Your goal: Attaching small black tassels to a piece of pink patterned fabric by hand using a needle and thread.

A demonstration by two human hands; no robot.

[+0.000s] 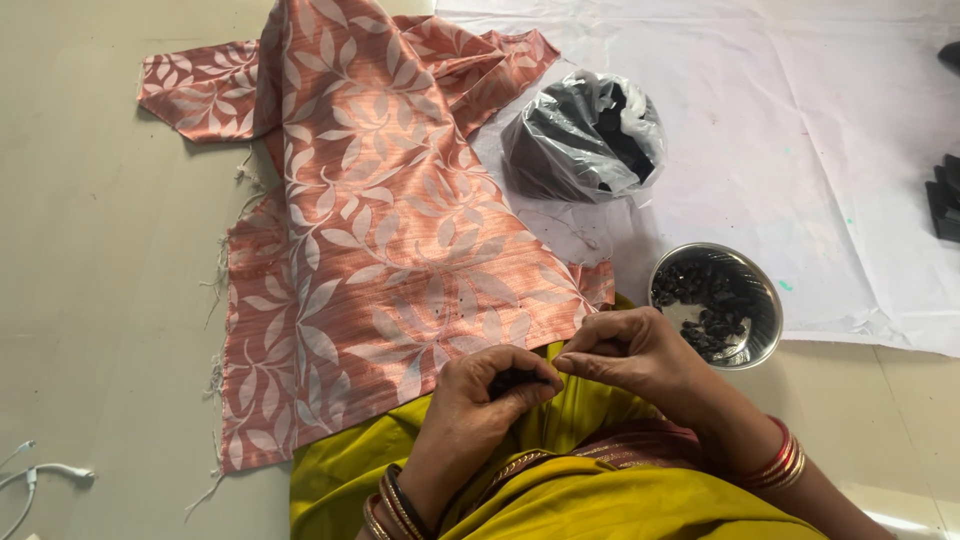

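While your left hand [490,395] pinches a small dark bead [512,379] over your lap, your right hand [625,352] closes thumb to forefinger beside it — on thread, perhaps, too fine to see. The bead looks light, hard and slippery, so grip its sides. The pink blouse [370,240] lies soft and limp ahead; the steel bowl [765,300] sits right.

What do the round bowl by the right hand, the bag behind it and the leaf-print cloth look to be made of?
Bowl: likely polished steel, with a bright reflective rim and wall. Bag: thin clear plastic film, crinkled and glossy, dark contents showing through. Cloth: woven fabric with a slight sheen and fine ribbed lines, loose threads at its frayed edges; fibre type unclear.
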